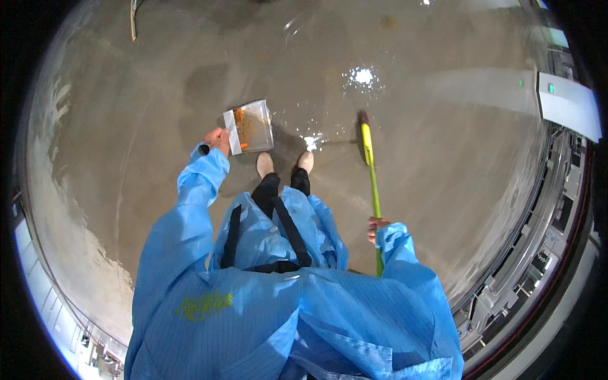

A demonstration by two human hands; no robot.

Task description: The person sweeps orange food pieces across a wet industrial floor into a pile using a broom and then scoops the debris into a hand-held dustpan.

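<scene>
My left hand [218, 139] is closed on the pale edge of a shallow, see-through or shiny pan [259, 132], which looks like a dustpan. Orange scraps [240, 121] lie in it, mostly along the side by my fingers. Out to the right, my right hand [377, 229] wraps round the green handle of a broom [373, 183]. A yellow head with a dark tip forms the broom's far end, down at the floor. The pan is left of my feet, with the broom well apart from it on the right.
Both my light shoes [265, 163] stand on a grey, shiny floor [443, 158] with bright white glare spots. Metal machinery [538, 218] runs along the right side, near a white panel [567, 104]. A thin pole [133, 22] shows at the far left.
</scene>
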